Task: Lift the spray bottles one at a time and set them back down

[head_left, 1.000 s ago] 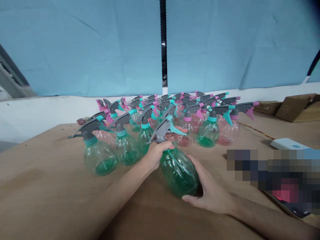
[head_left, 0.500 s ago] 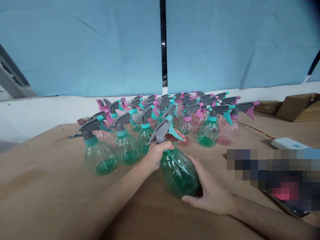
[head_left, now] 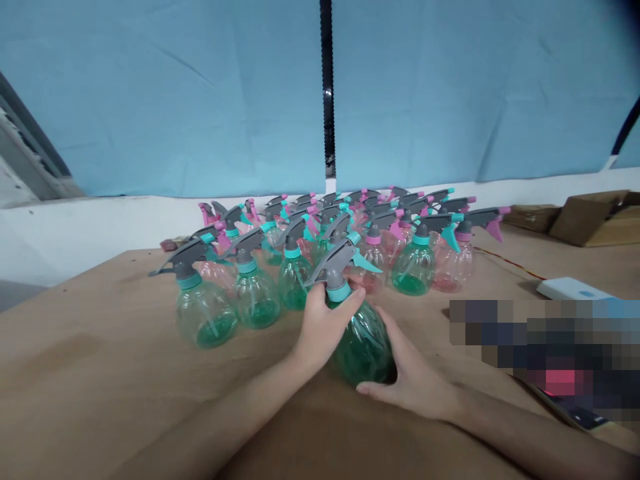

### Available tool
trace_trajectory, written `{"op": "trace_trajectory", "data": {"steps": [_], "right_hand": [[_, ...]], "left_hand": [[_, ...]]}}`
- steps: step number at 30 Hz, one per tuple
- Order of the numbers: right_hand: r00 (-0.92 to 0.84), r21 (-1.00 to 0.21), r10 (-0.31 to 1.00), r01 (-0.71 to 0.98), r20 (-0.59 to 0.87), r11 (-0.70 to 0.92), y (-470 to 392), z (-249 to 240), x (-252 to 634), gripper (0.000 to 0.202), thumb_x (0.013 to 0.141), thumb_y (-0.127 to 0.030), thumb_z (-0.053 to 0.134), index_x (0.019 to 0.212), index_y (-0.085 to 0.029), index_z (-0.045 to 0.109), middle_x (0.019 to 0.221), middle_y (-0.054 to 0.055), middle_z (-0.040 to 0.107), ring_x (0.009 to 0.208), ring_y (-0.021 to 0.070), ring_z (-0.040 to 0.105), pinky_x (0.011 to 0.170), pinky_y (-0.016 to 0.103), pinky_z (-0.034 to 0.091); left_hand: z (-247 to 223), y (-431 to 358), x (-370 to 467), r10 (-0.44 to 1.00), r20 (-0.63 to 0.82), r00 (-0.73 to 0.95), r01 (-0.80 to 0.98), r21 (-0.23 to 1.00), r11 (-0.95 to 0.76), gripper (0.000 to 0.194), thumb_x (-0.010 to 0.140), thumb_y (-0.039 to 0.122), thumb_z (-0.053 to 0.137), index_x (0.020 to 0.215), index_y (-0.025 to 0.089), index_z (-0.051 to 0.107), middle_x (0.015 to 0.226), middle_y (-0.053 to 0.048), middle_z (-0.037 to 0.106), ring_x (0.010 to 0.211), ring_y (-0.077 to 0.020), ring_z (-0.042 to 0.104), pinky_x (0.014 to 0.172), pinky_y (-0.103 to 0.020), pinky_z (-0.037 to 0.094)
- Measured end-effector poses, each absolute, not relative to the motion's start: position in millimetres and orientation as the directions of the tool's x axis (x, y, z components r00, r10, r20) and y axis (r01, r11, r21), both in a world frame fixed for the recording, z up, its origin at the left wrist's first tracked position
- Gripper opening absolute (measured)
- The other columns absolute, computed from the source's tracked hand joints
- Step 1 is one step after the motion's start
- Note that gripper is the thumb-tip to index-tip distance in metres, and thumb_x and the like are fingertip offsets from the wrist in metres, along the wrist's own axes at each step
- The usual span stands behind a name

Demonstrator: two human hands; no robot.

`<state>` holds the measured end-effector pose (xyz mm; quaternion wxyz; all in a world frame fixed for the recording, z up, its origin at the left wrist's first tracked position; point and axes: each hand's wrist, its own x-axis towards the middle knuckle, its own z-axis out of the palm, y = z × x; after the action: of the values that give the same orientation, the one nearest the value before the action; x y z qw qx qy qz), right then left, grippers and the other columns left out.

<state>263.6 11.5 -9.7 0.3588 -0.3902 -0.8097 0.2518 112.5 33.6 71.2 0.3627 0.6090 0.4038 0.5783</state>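
Blue cloth (head_left: 200, 100) is covering most of the far side, and a black strip (head_left: 328, 100) is running down its middle. Below it, the brown wooden desk (head_left: 100, 347) is stretching from the near edge to a white wall (head_left: 50, 230). Across the middle and far part of the desk, a crowd of spray bottles (head_left: 413, 267) is standing close together, their grey heads carrying turquoise or pink triggers and nozzles. At the far right, an open cardboard box (head_left: 595, 220) is resting on the desk. A blurred patch is hiding things at the near right, where part of a dark flat object (head_left: 585, 415) is showing.

The right hand (head_left: 420, 380) is cupping the lower body of the held bottle (head_left: 365, 343), its thumb lying near the base. The left hand (head_left: 325, 323) is gripping the same bottle around its neck, just below the grey head. That green bottle is leaning at the near middle, its head pointing far and its base turning near and right; whether the base is touching the desk, I cannot tell. A white device (head_left: 575, 291) is lying at the right, and a thin wire (head_left: 510, 267) is trailing from it toward the bottles.
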Motion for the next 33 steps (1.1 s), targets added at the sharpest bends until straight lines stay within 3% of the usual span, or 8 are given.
{"op": "trace_trajectory", "data": {"steps": [3, 6, 10, 16, 23, 33], "right_hand": [[-0.482, -0.675, 0.796, 0.451, 0.367, 0.584, 11, -10, 264, 0.101, 0.075, -0.039, 0.064, 0.142, -0.026, -0.010, 0.150, 0.013, 0.011, 0.135, 0.0301, 0.016, 0.107, 0.052, 0.024], [-0.601, -0.630, 0.724, 0.426, 0.339, 0.649, 8, -5, 264, 0.095, 0.080, -0.039, 0.058, 0.143, -0.024, -0.011, 0.151, 0.012, 0.008, 0.136, 0.0297, 0.013, 0.107, 0.051, 0.023], [-0.708, -0.574, 0.660, 0.439, 0.252, 0.691, 2, 2, 264, 0.085, 0.084, -0.038, 0.052, 0.144, -0.024, -0.005, 0.150, 0.011, 0.014, 0.134, 0.0302, 0.021, 0.106, 0.049, 0.026], [-0.709, -0.575, 0.668, 0.455, 0.227, 0.679, 1, 3, 264, 0.077, 0.086, -0.037, 0.050, 0.144, -0.025, 0.001, 0.147, 0.009, 0.023, 0.130, 0.0257, 0.028, 0.105, 0.045, 0.029], [-0.707, -0.558, 0.670, 0.469, 0.227, 0.685, 1, 4, 262, 0.074, 0.087, -0.035, 0.048, 0.145, -0.023, 0.003, 0.145, 0.009, 0.027, 0.131, 0.0251, 0.027, 0.106, 0.045, 0.028], [-0.714, -0.552, 0.664, 0.468, 0.223, 0.690, 2, 3, 262, 0.073, 0.088, -0.036, 0.047, 0.145, -0.024, 0.003, 0.146, 0.008, 0.027, 0.130, 0.0254, 0.027, 0.106, 0.046, 0.028]], "left_hand": [[61, 15, 108, 0.893, 0.442, -0.085, 0.181, 0.888, -0.422, 0.031, 0.073, 0.029, 0.066, 0.100, 0.019, 0.055, 0.100, -0.005, 0.063, 0.096, -0.0189, 0.058, 0.088, -0.034, 0.044], [58, -4, 94, 0.882, 0.461, -0.092, 0.292, 0.860, -0.419, 0.030, 0.075, 0.031, 0.064, 0.101, 0.020, 0.055, 0.105, -0.004, 0.063, 0.102, -0.0193, 0.057, 0.089, -0.033, 0.043], [63, -19, 64, 0.872, 0.458, -0.171, 0.480, 0.812, -0.333, 0.026, 0.076, 0.037, 0.062, 0.094, 0.019, 0.059, 0.098, -0.004, 0.066, 0.094, -0.0219, 0.060, 0.083, -0.035, 0.047], [63, -7, 13, 0.759, 0.579, -0.297, 0.631, 0.716, -0.299, 0.034, 0.072, 0.045, 0.061, 0.096, 0.020, 0.058, 0.094, -0.004, 0.066, 0.088, -0.0249, 0.061, 0.079, -0.038, 0.048], [50, 19, -12, 0.659, 0.688, -0.304, 0.737, 0.608, -0.295, 0.051, 0.069, 0.049, 0.063, 0.109, 0.021, 0.050, 0.102, -0.007, 0.062, 0.095, -0.0273, 0.059, 0.082, -0.042, 0.048], [54, 40, -18, 0.650, 0.728, -0.217, 0.765, 0.540, -0.350, 0.045, 0.074, 0.044, 0.059, 0.111, 0.020, 0.050, 0.106, -0.008, 0.061, 0.098, -0.0270, 0.058, 0.086, -0.043, 0.047]]}}
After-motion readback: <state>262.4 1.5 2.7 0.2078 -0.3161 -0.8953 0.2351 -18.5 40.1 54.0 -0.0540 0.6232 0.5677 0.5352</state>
